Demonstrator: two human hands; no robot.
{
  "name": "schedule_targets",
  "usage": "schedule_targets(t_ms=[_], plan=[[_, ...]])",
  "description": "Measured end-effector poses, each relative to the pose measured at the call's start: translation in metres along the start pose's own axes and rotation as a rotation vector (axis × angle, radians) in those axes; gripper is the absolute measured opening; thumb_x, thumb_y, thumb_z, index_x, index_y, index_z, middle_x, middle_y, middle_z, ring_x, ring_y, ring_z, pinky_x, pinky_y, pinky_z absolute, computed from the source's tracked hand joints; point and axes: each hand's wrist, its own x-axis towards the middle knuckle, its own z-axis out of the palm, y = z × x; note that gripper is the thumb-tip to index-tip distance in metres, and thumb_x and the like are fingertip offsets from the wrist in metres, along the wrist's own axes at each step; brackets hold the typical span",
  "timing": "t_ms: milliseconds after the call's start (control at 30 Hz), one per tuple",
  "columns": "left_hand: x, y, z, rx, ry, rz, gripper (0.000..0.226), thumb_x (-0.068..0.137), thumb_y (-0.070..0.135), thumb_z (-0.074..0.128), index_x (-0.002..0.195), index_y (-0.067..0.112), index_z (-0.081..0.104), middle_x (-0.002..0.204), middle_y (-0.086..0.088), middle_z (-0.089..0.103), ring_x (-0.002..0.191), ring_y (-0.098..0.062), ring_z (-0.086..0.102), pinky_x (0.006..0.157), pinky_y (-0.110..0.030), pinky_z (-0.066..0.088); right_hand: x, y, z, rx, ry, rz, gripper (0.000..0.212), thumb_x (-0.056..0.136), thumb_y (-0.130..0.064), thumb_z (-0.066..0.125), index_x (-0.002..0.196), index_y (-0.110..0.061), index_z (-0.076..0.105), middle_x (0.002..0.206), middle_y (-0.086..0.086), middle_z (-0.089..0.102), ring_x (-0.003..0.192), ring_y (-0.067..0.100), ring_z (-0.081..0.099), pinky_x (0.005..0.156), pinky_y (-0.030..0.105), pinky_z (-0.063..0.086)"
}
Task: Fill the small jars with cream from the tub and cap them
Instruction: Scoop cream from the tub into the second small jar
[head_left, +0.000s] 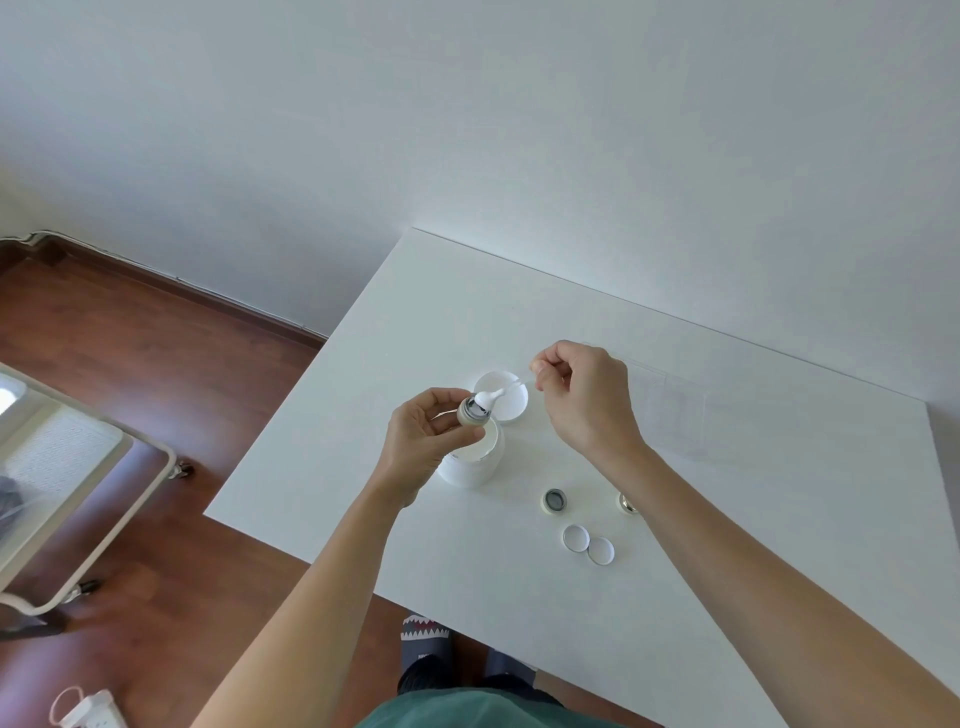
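My left hand (426, 436) holds a small jar (474, 409) tilted above the open white cream tub (470, 462). My right hand (582, 395) pinches the handle of a small spatula (501, 394); its tip carries a blob of white cream at the jar's mouth. The tub's white lid (506, 397) lies just behind the tub. A second small jar (555, 500) stands open on the table to the right. A shiny third jar (627, 503) is partly hidden behind my right forearm. Two small white caps (575, 537) (601, 550) lie side by side nearer to me.
The white table (727, 519) stands against a white wall, its left edge over a wooden floor. A white wheeled cart (78, 493) is on the left. A clear plastic sheet or bag (670, 410) lies behind my right hand.
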Motion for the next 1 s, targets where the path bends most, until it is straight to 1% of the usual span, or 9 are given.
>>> schedule_targets(t_ms=[67,167,233,333,400,533,667,800,1000], plan=[[0.0,0.001,0.001,0.01,-0.002,0.004,0.038,0.077,-0.01,0.078,0.109,0.008,0.068,0.103,-0.005,0.078,0.096,-0.018,0.074,0.079,-0.02,0.054,-0.001,-0.002,0.002,-0.034,-0.005,-0.054,0.015,0.092,-0.009,0.055,0.081,-0.01,0.066,0.068,-0.001,0.067,0.057,0.003,0.05,0.055,0.008,0.036],[0.0,0.002,0.002,0.005,-0.003,0.01,0.039,0.075,-0.006,0.08,0.11,0.007,0.068,0.107,-0.008,0.077,0.099,-0.02,0.073,0.081,-0.022,0.054,-0.003,-0.004,0.006,-0.102,-0.015,-0.125,0.016,0.094,-0.011,0.053,0.083,-0.011,0.064,0.066,-0.004,0.061,0.063,0.016,0.048,0.059,0.02,0.031],[0.0,0.003,0.002,-0.013,0.001,0.011,0.041,0.072,-0.002,0.081,0.11,0.007,0.068,0.107,-0.009,0.077,0.099,-0.02,0.073,0.082,-0.022,0.054,-0.005,-0.005,0.007,-0.137,-0.008,-0.184,0.016,0.095,-0.011,0.052,0.084,-0.011,0.063,0.067,-0.003,0.061,0.068,0.019,0.048,0.061,0.024,0.031],[0.001,0.003,0.001,-0.039,0.011,0.011,0.041,0.07,0.001,0.081,0.109,0.008,0.069,0.106,-0.009,0.077,0.099,-0.02,0.073,0.083,-0.022,0.054,-0.009,-0.006,0.007,-0.141,0.013,-0.296,0.014,0.095,-0.01,0.053,0.085,-0.01,0.063,0.069,-0.001,0.062,0.07,0.019,0.046,0.059,0.02,0.026],[0.001,0.003,0.0,-0.059,0.013,0.009,0.041,0.071,0.002,0.082,0.109,0.008,0.07,0.106,-0.01,0.077,0.099,-0.02,0.073,0.084,-0.022,0.054,-0.011,-0.006,0.006,-0.139,0.011,-0.359,0.013,0.095,-0.011,0.055,0.087,-0.009,0.065,0.069,-0.001,0.061,0.07,0.018,0.046,0.06,0.017,0.026],[0.002,0.004,-0.002,-0.113,0.001,-0.001,0.041,0.072,0.004,0.083,0.11,0.008,0.071,0.111,-0.014,0.075,0.104,-0.023,0.071,0.09,-0.026,0.054,-0.016,0.002,0.003,-0.133,0.01,-0.468,0.007,0.091,-0.008,0.061,0.09,-0.007,0.068,0.068,0.0,0.061,0.071,0.017,0.047,0.063,0.014,0.032],[0.003,0.006,-0.002,-0.143,-0.003,-0.013,0.04,0.073,0.004,0.082,0.111,0.007,0.071,0.112,-0.015,0.074,0.105,-0.024,0.071,0.089,-0.025,0.053,-0.019,0.013,0.0,-0.126,0.003,-0.554,0.008,0.089,-0.005,0.064,0.093,-0.007,0.07,0.075,-0.001,0.065,0.075,0.02,0.051,0.068,0.014,0.04],[0.003,0.007,-0.002,-0.166,0.003,-0.025,0.044,0.072,0.002,0.081,0.114,0.003,0.068,0.112,-0.015,0.074,0.104,-0.024,0.071,0.089,-0.026,0.053,-0.02,0.021,-0.004,-0.12,0.011,-0.594,0.01,0.088,-0.003,0.065,0.095,-0.005,0.072,0.078,0.0,0.067,0.076,0.02,0.052,0.068,0.019,0.045],[0.003,0.009,-0.001,-0.169,0.009,-0.031,0.041,0.078,-0.006,0.077,0.117,-0.001,0.066,0.112,-0.016,0.074,0.104,-0.025,0.07,0.088,-0.025,0.054,-0.021,0.026,-0.011,-0.098,0.031,-0.613,0.01,0.087,-0.001,0.066,0.094,-0.004,0.072,0.078,0.0,0.067,0.075,0.018,0.05,0.07,0.015,0.042]])
